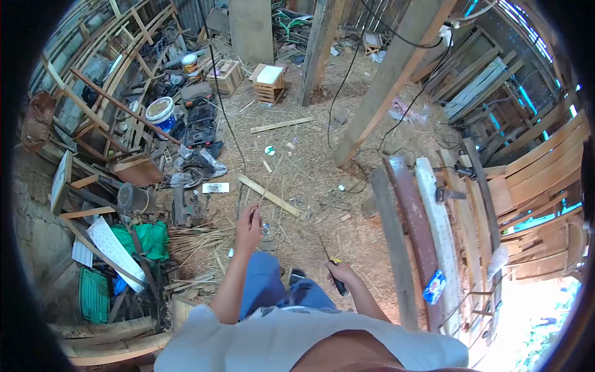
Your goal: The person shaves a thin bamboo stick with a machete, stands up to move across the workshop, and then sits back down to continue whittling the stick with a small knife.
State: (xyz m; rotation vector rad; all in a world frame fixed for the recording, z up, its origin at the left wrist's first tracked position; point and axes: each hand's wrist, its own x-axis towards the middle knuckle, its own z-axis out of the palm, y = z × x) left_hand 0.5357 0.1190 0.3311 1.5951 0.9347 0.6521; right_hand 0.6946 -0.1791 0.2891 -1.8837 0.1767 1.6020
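My left hand is raised over the floor in front of my left knee, its fingers closed in a pinch. A thin, light sliver seems to stick up from the fingertips, too small to make out well. In front of my right knee, my right hand is wrapped around a thin-bladed tool with a black and yellow handle. Its narrow dark blade points forward and slightly left, away from my body. Beyond my left hand a pale wooden strip lies on the floor.
Long planks stand to my right, with a hammer and a blue packet on them. Wooden posts rise ahead. At left are a white-blue bucket, a black tool case and green sacking. Wood shavings cover the floor.
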